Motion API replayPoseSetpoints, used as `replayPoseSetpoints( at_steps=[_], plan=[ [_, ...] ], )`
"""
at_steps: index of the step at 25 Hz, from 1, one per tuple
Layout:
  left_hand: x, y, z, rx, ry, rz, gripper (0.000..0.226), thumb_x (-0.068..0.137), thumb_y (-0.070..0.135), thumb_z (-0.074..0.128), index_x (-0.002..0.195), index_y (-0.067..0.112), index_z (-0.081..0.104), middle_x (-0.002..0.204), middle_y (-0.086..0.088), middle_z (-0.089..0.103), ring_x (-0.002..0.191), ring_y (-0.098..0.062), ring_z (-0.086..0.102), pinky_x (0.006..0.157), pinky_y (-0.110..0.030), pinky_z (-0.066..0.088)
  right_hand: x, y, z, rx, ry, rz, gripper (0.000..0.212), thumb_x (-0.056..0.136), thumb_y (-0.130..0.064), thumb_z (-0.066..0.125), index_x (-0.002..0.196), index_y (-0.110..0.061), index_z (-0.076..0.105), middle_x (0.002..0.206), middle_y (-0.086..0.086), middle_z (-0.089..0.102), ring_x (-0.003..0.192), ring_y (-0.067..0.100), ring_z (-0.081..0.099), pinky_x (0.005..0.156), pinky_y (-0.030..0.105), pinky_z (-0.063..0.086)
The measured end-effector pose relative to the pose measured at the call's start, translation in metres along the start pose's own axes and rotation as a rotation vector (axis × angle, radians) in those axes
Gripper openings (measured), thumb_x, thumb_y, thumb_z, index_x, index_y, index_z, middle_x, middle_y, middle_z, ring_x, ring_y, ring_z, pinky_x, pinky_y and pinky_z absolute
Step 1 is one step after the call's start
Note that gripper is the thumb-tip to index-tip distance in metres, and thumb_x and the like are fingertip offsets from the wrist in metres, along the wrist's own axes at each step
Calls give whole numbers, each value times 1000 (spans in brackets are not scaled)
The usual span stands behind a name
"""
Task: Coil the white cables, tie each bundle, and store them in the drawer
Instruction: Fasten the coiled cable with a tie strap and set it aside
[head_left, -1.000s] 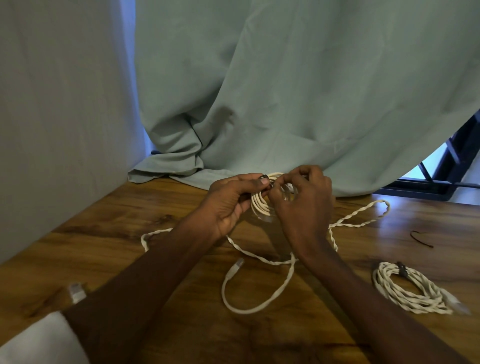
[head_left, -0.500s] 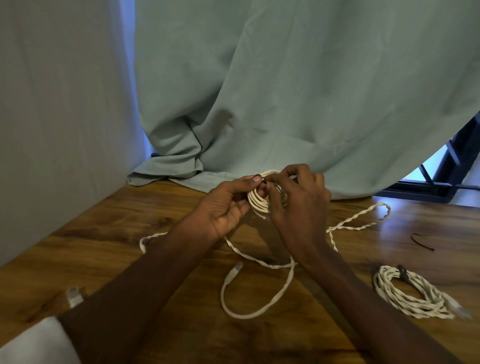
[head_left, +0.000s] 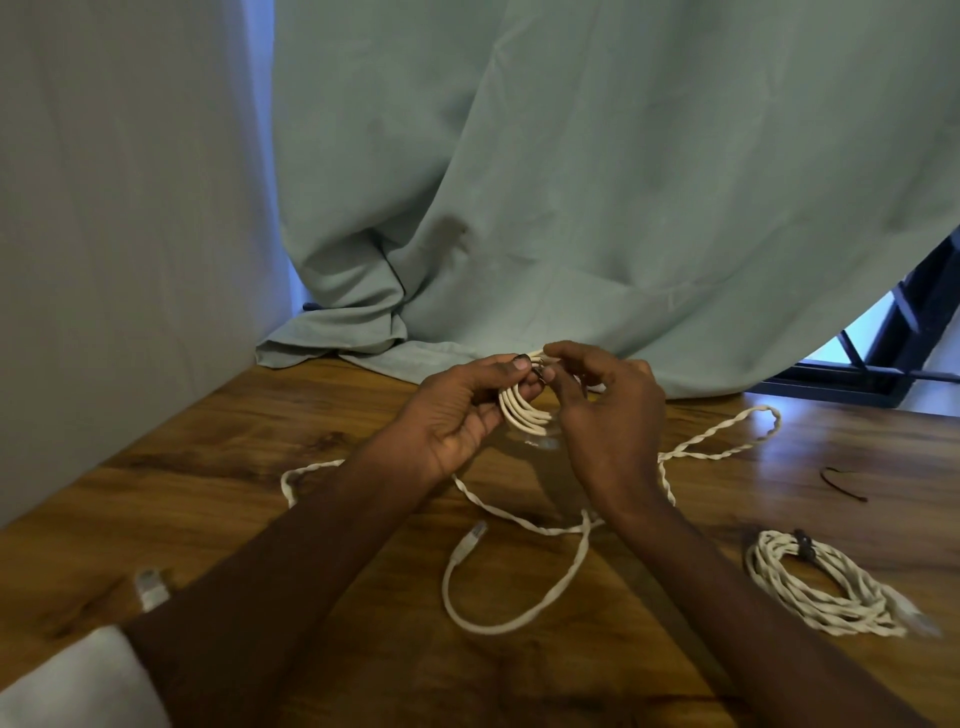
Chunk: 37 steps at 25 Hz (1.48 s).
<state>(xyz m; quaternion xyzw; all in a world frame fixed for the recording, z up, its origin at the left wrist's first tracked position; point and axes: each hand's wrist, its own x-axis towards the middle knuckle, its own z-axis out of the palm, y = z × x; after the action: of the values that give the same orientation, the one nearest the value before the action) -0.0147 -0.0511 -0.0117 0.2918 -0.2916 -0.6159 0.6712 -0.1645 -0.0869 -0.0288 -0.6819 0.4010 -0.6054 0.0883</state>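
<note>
- Now both hands meet over the wooden table (head_left: 260, 467): left hand (head_left: 457, 410) pinches the coiled cable bundle (head_left: 522, 410) with the right hand (head_left: 608, 410), fingertips together at twelve o'clock on the coil, apparently on a dark tie.
- Coil stands roughly upright between the palms; its loose tail (head_left: 519, 597) trails toward six o'clock.
- Finished tied bundle (head_left: 815, 587) waits at four o'clock, nearer the right hand.

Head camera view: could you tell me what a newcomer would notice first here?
Both hands, left hand and right hand, meet at centre, pinching a small white cable coil above the wooden table. A tied bundle lies at right, and a pale green curtain fills the background.
</note>
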Motion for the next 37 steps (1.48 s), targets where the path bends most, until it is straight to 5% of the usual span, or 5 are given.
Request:
replayPoseSetpoints(
  at_steps=[8,13,21,31,37],
  plan=[
    [2,0,0,-22,6,19,35,92,-8,67,126,-13,64,103,-21,73,87,-22,75,82,-27,64,-6,-4,1,-130,0,-106,20,90,-26,76,109,-28,80,102,-11,77,100,16,57,84,44,52],
    [2,-3,0,-8,-8,22,37,89,-8,69,126,-14,64,116,-26,71,101,-27,74,87,-29,63,-3,1,2,31,-6,6,20,89,-21,78,105,-33,82,95,-18,77,101,17,67,87,40,55],
    [2,-3,2,4,-6,37,34,88,-9,68,122,-14,66,110,-26,73,94,-26,76,82,-28,64,-1,-7,-5,44,24,51,14,87,-21,81,99,-28,82,88,-18,76,92,7,68,86,42,57],
    [3,-8,1,21,-22,63,56,73,-4,77,127,-14,64,127,-30,68,117,-33,70,93,-33,61,-5,-9,-2,107,67,48,17,90,-15,76,99,-27,83,92,-16,77,95,10,68,86,43,56],
    [2,-9,3,16,-15,96,46,80,-8,73,125,-14,64,121,-30,70,102,-28,75,92,-32,61,-4,-11,-3,143,53,80,16,89,-16,77,100,-25,84,92,-14,79,92,5,72,86,41,59]
  ],
)
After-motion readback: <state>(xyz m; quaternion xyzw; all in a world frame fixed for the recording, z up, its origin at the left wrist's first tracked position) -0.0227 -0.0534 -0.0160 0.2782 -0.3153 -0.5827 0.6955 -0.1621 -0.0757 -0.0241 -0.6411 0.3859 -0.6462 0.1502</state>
